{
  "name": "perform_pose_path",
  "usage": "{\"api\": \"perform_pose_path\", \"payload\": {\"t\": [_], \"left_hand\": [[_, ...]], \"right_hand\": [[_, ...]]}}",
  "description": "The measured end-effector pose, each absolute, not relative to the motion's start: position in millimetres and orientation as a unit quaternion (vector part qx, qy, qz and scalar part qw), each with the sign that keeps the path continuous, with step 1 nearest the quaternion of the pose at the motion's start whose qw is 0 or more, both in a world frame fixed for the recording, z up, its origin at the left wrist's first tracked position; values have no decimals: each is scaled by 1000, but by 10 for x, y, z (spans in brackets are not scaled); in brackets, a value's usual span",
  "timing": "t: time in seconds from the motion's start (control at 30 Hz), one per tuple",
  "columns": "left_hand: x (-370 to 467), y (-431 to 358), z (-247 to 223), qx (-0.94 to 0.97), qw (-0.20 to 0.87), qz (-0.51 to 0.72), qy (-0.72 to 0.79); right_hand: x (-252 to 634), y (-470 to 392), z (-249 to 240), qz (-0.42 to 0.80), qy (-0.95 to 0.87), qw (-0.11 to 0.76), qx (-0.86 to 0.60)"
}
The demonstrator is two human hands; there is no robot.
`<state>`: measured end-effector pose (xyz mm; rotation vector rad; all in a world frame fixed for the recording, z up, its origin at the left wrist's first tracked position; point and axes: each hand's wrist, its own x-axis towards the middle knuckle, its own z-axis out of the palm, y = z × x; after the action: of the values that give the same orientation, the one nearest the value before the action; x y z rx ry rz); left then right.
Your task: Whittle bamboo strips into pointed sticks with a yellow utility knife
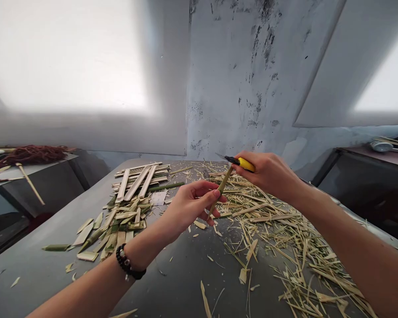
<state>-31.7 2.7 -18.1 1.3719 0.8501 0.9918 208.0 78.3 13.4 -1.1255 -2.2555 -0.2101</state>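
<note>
**Two hands, a bamboo stick and a yellow knife**

The left hand (189,204) grasps a thin bamboo stick (220,189) near its lower end, with the fingers curled around it and the thumb on top; the stick points up and away from this hand, tilted toward the right hand (269,173). The right hand is clenched around a knife with a yellow handle (241,163); its dark blade comes out to the left of the fist and meets the upper end of the stick. On the left wrist sits a bracelet of dark beads (128,265).

Both hands hang above a grey surface (182,274); below and behind the right hand lies a wide heap of thin shavings (285,238), which spreads along the right forearm toward the near edge. To the left of the left hand there is a pile of short green and pale bamboo pieces (116,225); just beyond this pile, further from the hands, several longer flat strips (137,179) lie side by side.

Far to the left of the hands, on another table, rests a bundle of reddish-brown cord (31,154); behind everything stands a pale wall with dark stains (252,79).
</note>
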Motion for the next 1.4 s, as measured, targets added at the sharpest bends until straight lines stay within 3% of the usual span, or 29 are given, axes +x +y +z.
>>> {"api": "perform_pose_path", "payload": {"t": [1.4], "left_hand": [[-278, 14, -221, 591, 543, 444, 399]], "right_hand": [[1878, 668, 132, -40, -810, 344, -474]]}}
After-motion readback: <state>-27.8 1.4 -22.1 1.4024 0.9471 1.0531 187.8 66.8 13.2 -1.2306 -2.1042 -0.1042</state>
